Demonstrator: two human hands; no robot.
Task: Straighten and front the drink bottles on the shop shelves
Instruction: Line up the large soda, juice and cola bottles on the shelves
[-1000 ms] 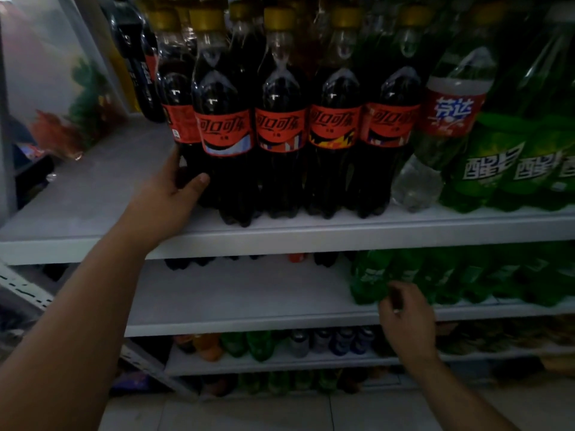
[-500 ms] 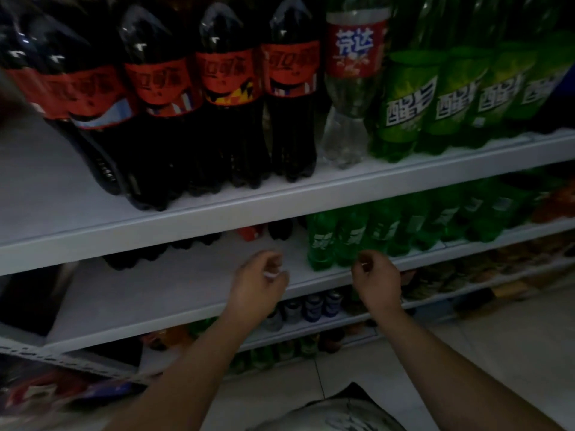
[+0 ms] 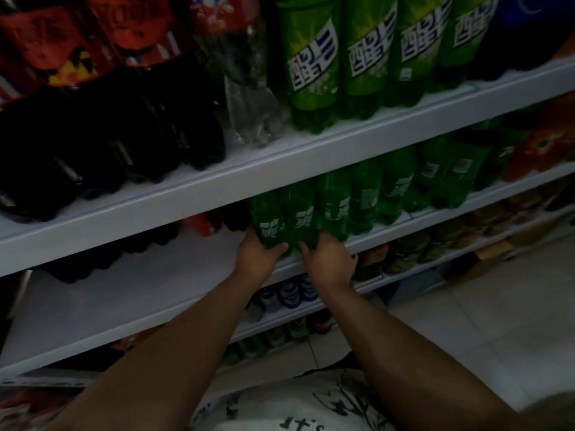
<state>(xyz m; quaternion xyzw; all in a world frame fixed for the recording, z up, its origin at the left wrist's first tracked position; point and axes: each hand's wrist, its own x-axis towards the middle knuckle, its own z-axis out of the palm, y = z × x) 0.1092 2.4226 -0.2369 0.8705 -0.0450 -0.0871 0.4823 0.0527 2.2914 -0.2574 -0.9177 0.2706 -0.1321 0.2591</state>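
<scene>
A row of green bottles stands along the front of the second shelf [image 3: 404, 220]. My left hand [image 3: 256, 258] grips the base of the leftmost green bottle [image 3: 267, 217], thumb on its front. My right hand [image 3: 326, 259] grips the base of the green bottle beside it [image 3: 301, 216], and its fingers also reach under a third green bottle [image 3: 334, 206]. On the top shelf [image 3: 217, 188] stand dark cola bottles [image 3: 130, 129] with red labels, one clear bottle [image 3: 249, 104] and large light green bottles [image 3: 314, 60].
Dark bottles [image 3: 93, 262] sit far back on the left of the second shelf, with bare white shelf in front. Orange packs [image 3: 541, 144] stand at the right. Lower shelves hold small cans [image 3: 292, 290] and more bottles. Pale floor tiles [image 3: 497, 306] lie to the right.
My left hand has left the cola bottle on the top shelf. Both hands moved in to the green bottles on the second shelf and took hold of them. The view dropped and swung right.
</scene>
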